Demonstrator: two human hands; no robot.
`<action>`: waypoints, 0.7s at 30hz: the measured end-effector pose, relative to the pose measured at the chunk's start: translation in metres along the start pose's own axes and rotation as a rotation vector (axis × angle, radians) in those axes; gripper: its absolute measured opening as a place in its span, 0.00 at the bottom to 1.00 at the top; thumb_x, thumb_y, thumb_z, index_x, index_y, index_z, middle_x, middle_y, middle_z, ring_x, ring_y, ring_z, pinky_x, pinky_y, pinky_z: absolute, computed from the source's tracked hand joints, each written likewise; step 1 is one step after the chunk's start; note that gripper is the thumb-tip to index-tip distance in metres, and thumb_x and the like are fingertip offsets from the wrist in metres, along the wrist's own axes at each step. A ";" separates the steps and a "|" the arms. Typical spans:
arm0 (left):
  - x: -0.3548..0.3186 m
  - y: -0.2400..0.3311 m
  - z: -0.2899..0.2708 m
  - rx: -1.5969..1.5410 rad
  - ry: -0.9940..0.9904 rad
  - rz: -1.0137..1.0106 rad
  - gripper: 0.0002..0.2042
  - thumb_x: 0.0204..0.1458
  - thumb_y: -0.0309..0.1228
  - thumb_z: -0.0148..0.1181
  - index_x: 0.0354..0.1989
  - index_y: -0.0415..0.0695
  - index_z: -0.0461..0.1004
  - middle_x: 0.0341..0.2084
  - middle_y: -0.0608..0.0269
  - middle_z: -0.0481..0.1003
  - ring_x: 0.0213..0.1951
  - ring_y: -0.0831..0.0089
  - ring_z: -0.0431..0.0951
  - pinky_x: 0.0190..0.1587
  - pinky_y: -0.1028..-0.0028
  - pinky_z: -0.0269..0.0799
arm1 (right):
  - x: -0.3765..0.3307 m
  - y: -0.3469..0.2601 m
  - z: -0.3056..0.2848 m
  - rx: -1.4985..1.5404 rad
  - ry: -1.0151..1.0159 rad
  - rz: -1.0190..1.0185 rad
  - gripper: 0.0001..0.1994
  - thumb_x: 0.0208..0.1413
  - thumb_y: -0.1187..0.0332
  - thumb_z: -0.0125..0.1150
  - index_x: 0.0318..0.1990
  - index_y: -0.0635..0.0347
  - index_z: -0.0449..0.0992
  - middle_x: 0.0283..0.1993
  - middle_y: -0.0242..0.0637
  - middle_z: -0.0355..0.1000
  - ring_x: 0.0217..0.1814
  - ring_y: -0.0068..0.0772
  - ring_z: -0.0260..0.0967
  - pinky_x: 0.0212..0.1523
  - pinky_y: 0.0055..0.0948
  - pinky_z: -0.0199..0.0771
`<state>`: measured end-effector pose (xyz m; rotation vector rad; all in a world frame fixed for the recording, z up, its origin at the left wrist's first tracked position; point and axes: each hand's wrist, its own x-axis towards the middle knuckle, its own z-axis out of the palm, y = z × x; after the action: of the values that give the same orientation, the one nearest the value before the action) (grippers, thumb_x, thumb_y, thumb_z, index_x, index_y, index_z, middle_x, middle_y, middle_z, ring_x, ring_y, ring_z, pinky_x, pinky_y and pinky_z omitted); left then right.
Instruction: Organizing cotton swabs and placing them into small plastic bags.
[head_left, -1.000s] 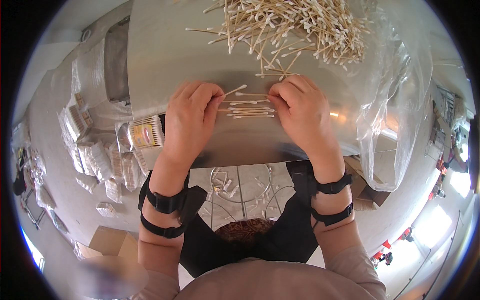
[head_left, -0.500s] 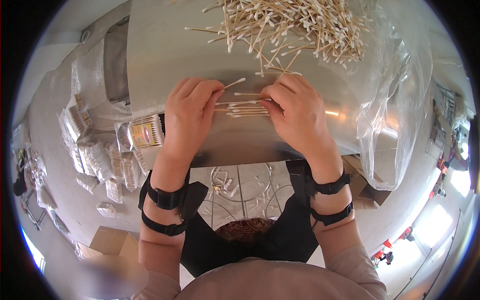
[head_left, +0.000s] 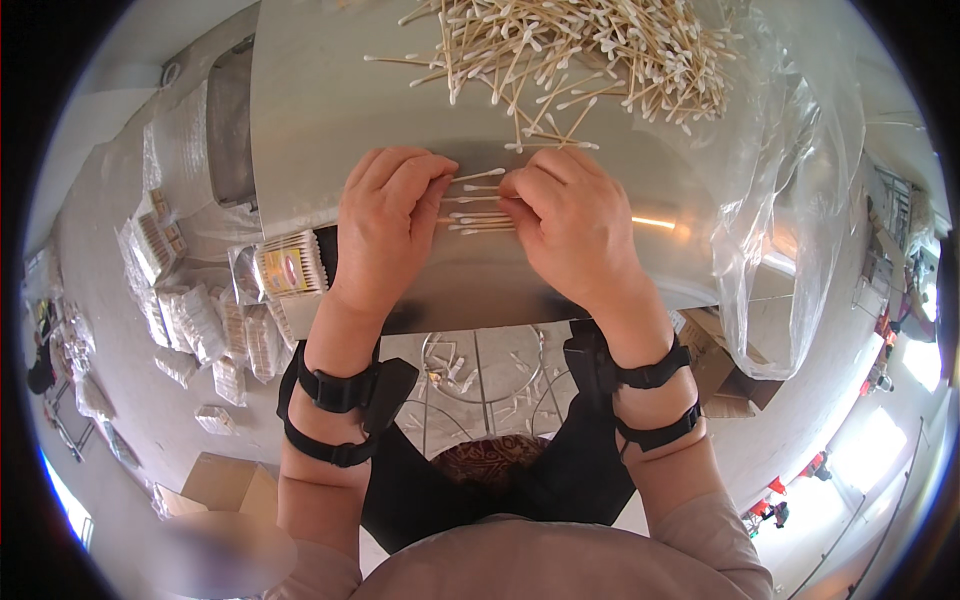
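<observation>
Between my hands, several cotton swabs (head_left: 480,220) lie side by side over the metal tabletop (head_left: 340,110), pointing left and right. My left hand (head_left: 390,225) is closed, thumb and forefinger pinching swab ends; one swab (head_left: 480,176) slants up to the right from its fingertips. My right hand (head_left: 570,220) is closed too, with its thumb and fingertips around the other ends of the swabs. Fingers hide many of the swab tips. Just beyond the hands is a large loose pile of wooden-stick cotton swabs (head_left: 590,50).
Clear plastic sheeting (head_left: 775,220) drapes over the table's right side. Beside my left wrist stands a labelled pack of swabs (head_left: 290,268). More bagged packs (head_left: 190,320) lie on the floor at left, near an open cardboard box (head_left: 228,482). Another carton (head_left: 720,365) is at lower right.
My right hand has moved left, closer to my left hand, which has shifted slightly right. The slanting swab in my left fingers now reaches nearer the right fingertips.
</observation>
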<state>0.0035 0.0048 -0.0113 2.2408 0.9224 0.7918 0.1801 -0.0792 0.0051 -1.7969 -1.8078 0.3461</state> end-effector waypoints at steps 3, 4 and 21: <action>-0.001 -0.002 0.000 0.017 -0.008 0.015 0.06 0.47 0.21 0.63 0.34 0.42 0.78 0.31 0.61 0.76 0.35 0.59 0.75 0.38 0.64 0.72 | -0.001 0.002 -0.001 -0.008 0.007 0.039 0.05 0.43 0.75 0.65 0.28 0.56 0.74 0.30 0.32 0.69 0.36 0.40 0.70 0.33 0.37 0.73; -0.001 -0.001 0.000 0.016 -0.008 0.015 0.06 0.47 0.21 0.63 0.34 0.42 0.78 0.31 0.61 0.76 0.35 0.59 0.75 0.38 0.64 0.72 | -0.001 0.003 -0.001 0.005 0.017 0.073 0.05 0.43 0.74 0.65 0.29 0.55 0.75 0.30 0.33 0.69 0.36 0.41 0.70 0.33 0.37 0.73; -0.003 0.005 -0.005 0.051 -0.168 0.033 0.08 0.38 0.22 0.68 0.28 0.42 0.77 0.35 0.62 0.74 0.39 0.59 0.73 0.41 0.63 0.70 | -0.006 0.011 -0.005 -0.033 -0.037 -0.003 0.04 0.42 0.75 0.64 0.26 0.56 0.75 0.28 0.32 0.67 0.35 0.38 0.69 0.33 0.35 0.73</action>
<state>0.0000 0.0005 -0.0052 2.3312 0.8367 0.5899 0.1917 -0.0849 0.0018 -1.8214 -1.8519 0.3527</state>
